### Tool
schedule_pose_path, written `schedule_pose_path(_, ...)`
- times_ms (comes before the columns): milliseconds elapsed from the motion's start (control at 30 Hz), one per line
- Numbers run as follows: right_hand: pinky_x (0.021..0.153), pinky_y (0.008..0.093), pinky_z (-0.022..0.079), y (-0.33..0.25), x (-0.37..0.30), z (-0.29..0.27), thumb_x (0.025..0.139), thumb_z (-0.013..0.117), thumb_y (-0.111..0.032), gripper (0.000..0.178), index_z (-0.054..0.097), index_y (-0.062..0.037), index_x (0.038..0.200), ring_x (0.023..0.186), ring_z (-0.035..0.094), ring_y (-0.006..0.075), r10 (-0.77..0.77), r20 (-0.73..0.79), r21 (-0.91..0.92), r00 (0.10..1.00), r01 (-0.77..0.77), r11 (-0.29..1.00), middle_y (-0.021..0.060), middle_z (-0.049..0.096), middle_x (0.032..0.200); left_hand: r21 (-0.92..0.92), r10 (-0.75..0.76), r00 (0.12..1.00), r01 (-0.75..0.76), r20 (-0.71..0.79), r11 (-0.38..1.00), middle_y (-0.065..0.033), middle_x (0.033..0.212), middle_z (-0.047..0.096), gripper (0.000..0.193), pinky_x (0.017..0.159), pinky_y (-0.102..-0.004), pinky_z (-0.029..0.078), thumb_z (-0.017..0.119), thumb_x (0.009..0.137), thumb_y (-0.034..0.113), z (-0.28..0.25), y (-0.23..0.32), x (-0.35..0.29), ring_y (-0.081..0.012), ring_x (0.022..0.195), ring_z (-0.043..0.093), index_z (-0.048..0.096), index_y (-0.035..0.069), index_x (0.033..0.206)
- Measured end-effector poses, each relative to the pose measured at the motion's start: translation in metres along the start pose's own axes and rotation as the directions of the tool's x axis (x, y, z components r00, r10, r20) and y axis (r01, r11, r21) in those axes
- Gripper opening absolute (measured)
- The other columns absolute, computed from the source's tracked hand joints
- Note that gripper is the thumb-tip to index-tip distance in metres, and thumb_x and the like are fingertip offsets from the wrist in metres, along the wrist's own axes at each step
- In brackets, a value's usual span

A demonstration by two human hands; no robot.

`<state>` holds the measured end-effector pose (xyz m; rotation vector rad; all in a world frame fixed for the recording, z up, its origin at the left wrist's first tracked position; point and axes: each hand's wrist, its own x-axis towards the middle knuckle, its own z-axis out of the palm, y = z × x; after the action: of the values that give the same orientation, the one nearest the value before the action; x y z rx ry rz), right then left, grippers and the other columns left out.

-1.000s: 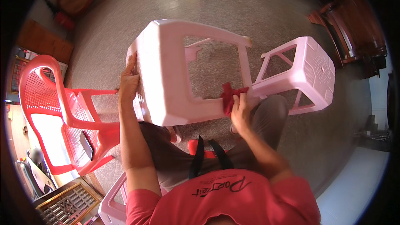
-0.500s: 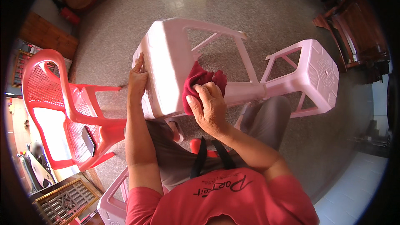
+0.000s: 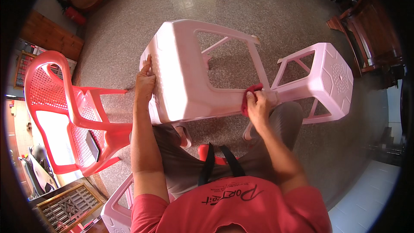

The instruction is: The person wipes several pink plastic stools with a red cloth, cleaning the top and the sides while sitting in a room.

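A pale pink plastic stool (image 3: 181,77) lies tipped on its side in front of me, its seat turned to the left. My left hand (image 3: 145,84) grips it at the seat, with a finger stretched along the dimpled surface. Far down one leg, my right hand (image 3: 259,108) is closed on a dark red cloth (image 3: 246,101), pressing it against the leg near its foot end. Part of the cloth is hidden under the fingers.
A second pink stool (image 3: 330,80) lies tipped over to the right, close to the first one's legs. On the left stands a red plastic armchair (image 3: 45,90) with a dark flat device (image 3: 92,146) on it. Another pink stool (image 3: 114,215) is beside me, and a wooden chair (image 3: 366,30) stands far right.
My right hand has slid the red cloth to the right along the stool's leg, from near the seat toward the foot. The left hand keeps its hold.
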<state>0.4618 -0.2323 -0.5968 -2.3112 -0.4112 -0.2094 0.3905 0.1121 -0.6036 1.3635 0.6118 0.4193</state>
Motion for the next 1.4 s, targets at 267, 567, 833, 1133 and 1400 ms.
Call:
schedule_pose_path(267, 0.053, 0.0405, 0.042, -0.113, 0.006, 0.009, 0.079, 0.055, -0.012, 0.018, 0.045, -0.0015, 0.067, 0.060, 0.050, 0.0318, -0.351, -0.015, 0.240, 0.936, 0.344, 0.908, 0.0136, 0.045, 0.069, -0.048, -0.081, 0.995, 0.083, 0.055, 0.995, -0.0086, 0.139, 0.026, 0.068, 0.075, -0.0152, 0.044, 0.035, 0.069, -0.019, 0.000, 0.005, 0.000, -0.0127, 0.113, 0.044, 0.039, 0.011, 0.129)
schedule_pose_path(567, 0.048, 0.0366, 0.040, -0.132, 0.058, 0.031, 0.082, 0.053, -0.013, 0.022, 0.048, 0.0008, 0.066, 0.053, 0.049, 0.0280, -0.354, 0.043, 0.255, 0.934, 0.332, 0.908, 0.0138, 0.047, 0.064, 0.090, -0.003, 0.999, -0.001, 0.045, 0.996, -0.0078, 0.121, 0.045, 0.065, 0.074, -0.0202, 0.045, 0.040, 0.073, -0.017, -0.007, -0.009, 0.009, -0.0110, 0.094, 0.045, 0.036, 0.013, 0.131)
schedule_pose_path(833, 0.050, 0.0386, 0.045, -0.123, 0.042, 0.018, 0.081, 0.054, -0.016, 0.020, 0.050, -0.0013, 0.068, 0.058, 0.055, 0.0317, -0.412, 0.147, 0.272, 0.899, 0.364, 0.891, 0.0140, 0.049, 0.070, 0.082, 0.031, 0.998, -0.036, 0.056, 0.996, -0.0081, 0.118, 0.051, 0.068, 0.069, -0.0203, 0.050, 0.039, 0.072, -0.019, -0.011, -0.017, 0.015, -0.0100, 0.085, 0.057, 0.034, 0.013, 0.132)
schedule_pose_path(1133, 0.052, 0.0392, 0.042, -0.089, 0.002, -0.008, 0.079, 0.056, -0.013, 0.018, 0.048, -0.0031, 0.065, 0.060, 0.051, 0.0327, -0.411, 0.167, 0.245, 0.896, 0.366, 0.898, 0.0135, 0.047, 0.069, 0.020, -0.037, 0.999, 0.036, 0.038, 0.999, -0.0077, 0.130, 0.039, 0.071, 0.073, -0.0176, 0.047, 0.037, 0.066, -0.021, -0.004, -0.004, 0.006, -0.0093, 0.095, 0.053, 0.036, 0.011, 0.130)
schedule_pose_path(1400, 0.061, 0.0468, 0.040, 0.048, 0.006, -0.011, 0.082, 0.051, -0.017, 0.022, 0.053, 0.0014, 0.070, 0.068, 0.052, 0.0403, 0.036, 0.170, -0.172, 0.985, -0.007, 0.985, 0.0204, 0.054, 0.072, 0.023, -0.069, 0.997, 0.068, 0.029, 0.997, -0.0065, 0.136, 0.034, 0.072, 0.075, -0.0154, 0.045, 0.036, 0.064, -0.020, 0.003, 0.006, 0.001, -0.0076, 0.100, 0.051, 0.039, 0.009, 0.129)
